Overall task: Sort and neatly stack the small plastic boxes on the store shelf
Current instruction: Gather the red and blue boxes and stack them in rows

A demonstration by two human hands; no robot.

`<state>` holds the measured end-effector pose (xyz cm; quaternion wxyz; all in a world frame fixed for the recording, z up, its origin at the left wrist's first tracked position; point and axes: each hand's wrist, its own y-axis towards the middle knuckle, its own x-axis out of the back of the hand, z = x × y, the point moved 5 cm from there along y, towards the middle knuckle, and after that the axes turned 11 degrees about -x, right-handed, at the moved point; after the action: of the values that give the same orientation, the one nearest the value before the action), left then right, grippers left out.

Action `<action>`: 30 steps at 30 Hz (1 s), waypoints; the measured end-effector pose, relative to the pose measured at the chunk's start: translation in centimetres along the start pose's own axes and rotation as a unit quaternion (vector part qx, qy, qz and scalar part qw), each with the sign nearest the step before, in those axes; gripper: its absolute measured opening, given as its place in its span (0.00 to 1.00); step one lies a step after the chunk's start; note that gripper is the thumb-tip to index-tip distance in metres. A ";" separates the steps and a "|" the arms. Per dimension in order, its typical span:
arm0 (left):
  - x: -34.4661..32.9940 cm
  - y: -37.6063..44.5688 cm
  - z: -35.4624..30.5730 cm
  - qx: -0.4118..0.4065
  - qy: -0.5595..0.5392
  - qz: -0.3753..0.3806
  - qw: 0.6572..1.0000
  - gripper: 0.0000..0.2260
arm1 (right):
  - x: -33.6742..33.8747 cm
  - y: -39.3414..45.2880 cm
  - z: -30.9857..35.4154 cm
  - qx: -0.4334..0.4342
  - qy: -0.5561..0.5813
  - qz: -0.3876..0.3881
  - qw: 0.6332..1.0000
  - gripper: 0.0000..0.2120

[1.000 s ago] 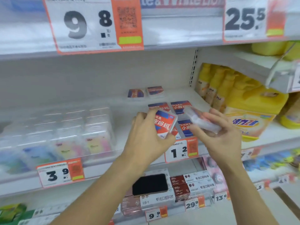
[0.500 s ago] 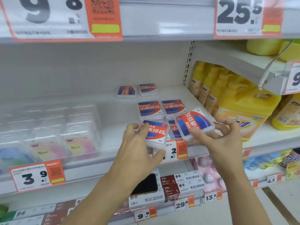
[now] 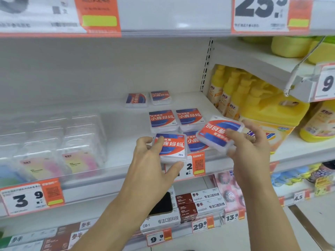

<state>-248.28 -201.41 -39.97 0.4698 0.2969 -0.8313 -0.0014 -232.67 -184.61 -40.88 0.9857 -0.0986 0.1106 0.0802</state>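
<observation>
Presently held, centre of frame: two small plastic boxes with red-and-blue labels. The left hand (image 3: 150,160) gripped one box (image 3: 171,146) by its edges, label upright, at the front lip of the shelf (image 3: 117,167). The right hand (image 3: 248,144) pinched a second box (image 3: 216,135), tilted, its label turned upside down, over a front-row box (image 3: 194,142) partly hidden beneath it.

On the shelf behind: two boxes side by side (image 3: 162,118), two more at the rear (image 3: 136,99).

Risks, as judged: the tilted box set down unturned would leave its label reversed against the row; smooth lids could let a stack slide; a box released at the lip could drop off the shelf; the right hand sat close to the yellow detergent jug (image 3: 275,115) and could knock it.
</observation>
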 end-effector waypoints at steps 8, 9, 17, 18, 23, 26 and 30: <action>-0.7 -0.3 0.3 -0.003 -0.024 -0.032 0.999 0.33 | 0.2 -1.9 0.9 0.086 -0.267 -0.077 0.957 0.30; -0.7 -0.3 0.4 -0.004 -0.024 -0.035 0.999 0.32 | -0.1 -2.1 1.1 0.080 -0.291 -0.057 0.952 0.30; -0.9 -0.4 0.8 0.002 -0.027 -0.048 0.999 0.32 | 0.5 -2.8 2.7 0.157 -0.433 0.136 0.877 0.18; -1.0 -0.4 0.9 0.003 -0.026 -0.048 0.998 0.32 | 0.3 -2.9 2.8 0.198 -0.447 0.151 0.859 0.22; -0.9 -0.3 1.0 0.006 -0.028 -0.042 0.999 0.33 | -1.0 -2.3 0.8 0.186 -0.465 0.209 0.840 0.26; -0.6 -0.1 1.1 0.006 -0.036 -0.034 0.999 0.33 | -0.5 -1.7 1.0 0.218 -0.470 0.150 0.842 0.22; -0.4 0.2 1.0 0.012 -0.038 -0.030 0.999 0.34 | -0.6 -1.5 1.3 0.224 -0.461 0.110 0.852 0.26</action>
<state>-249.05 -201.31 -40.78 0.4338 0.3273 -0.8393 -0.0168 -232.69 -185.91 -39.21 0.9038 0.1862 -0.3311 0.1971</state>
